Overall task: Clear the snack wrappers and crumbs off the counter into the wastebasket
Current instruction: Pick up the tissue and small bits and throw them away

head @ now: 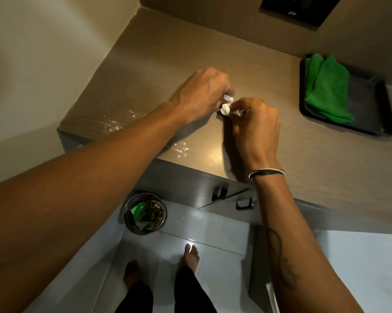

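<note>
Both hands meet over the middle of the wood-grain counter [314,168], working at small white crumpled wrappers. The left hand [201,93] reaches in from the lower left with its knuckles up and its fingers curled down, closed around one white crumpled scrap [228,98] that shows only at the fingertips. The right hand [256,127], with a thin black-and-white cord bracelet [266,172] at the wrist, pinches a second white wad [226,109] between thumb and fingertips; this piece is balled tight, creased and matte, with a twisted tail poking out to the right. The two scraps sit touching or nearly so, just above the counter surface. Pale crumbs [113,126] lie scattered near the counter's left front corner, and another patch of crumbs [181,151] lies by the front edge under the left forearm. On the floor below, a round metal wastebasket [144,213] stands beside the cabinet, already holding a green packet and dark wrappers. At the right, a green cloth [326,89] lies folded on a black tray [371,114].
</note>
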`<state>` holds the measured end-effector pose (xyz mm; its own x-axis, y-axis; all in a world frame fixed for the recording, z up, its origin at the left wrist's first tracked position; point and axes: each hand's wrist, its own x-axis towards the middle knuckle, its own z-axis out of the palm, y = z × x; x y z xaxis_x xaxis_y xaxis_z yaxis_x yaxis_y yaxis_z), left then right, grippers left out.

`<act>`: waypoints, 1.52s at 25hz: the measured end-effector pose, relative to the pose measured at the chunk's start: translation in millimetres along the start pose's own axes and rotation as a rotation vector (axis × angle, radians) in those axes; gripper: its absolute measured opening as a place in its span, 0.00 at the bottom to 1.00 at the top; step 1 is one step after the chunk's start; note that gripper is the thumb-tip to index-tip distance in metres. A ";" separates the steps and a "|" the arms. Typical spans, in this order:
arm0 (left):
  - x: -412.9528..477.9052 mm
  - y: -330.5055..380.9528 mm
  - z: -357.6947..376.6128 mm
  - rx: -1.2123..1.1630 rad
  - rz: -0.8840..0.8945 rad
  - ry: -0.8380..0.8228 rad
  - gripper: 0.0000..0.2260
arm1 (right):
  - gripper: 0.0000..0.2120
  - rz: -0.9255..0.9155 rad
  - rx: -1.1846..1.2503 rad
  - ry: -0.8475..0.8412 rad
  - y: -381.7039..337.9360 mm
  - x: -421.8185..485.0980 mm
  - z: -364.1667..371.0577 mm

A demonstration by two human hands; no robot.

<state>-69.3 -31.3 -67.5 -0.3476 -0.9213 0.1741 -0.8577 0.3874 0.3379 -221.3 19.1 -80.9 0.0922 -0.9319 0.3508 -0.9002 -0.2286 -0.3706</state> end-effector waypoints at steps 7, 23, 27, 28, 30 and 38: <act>-216.3 3.1 -10.7 -0.403 -0.407 0.880 0.06 | 0.02 -0.280 0.531 0.123 -77.4 -135.4 -29.9; -417.7 -158.2 420.9 -0.376 -1.107 0.059 0.10 | 0.12 -0.083 0.226 -0.744 25.9 -333.9 444.1; -438.4 -164.1 442.0 -0.300 -1.043 -0.047 0.22 | 0.21 -0.101 0.208 -0.790 33.9 -344.7 448.3; -444.4 -158.1 434.3 -0.294 -1.040 -0.057 0.26 | 0.23 -0.097 0.207 -0.800 34.1 -348.4 436.3; -449.6 -139.2 403.7 -0.287 -1.015 -0.067 0.31 | 0.28 -0.093 0.173 -0.833 30.2 -350.8 399.1; -401.5 -49.2 202.5 -0.260 -0.789 0.102 0.31 | 0.28 -0.108 0.234 -0.499 -62.3 -281.6 188.4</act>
<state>35.7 313.1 -341.3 0.3651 -0.9226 -0.1246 -0.7158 -0.3638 0.5961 -111.0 242.7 -318.6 0.4200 -0.9070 -0.0307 -0.7613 -0.3337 -0.5560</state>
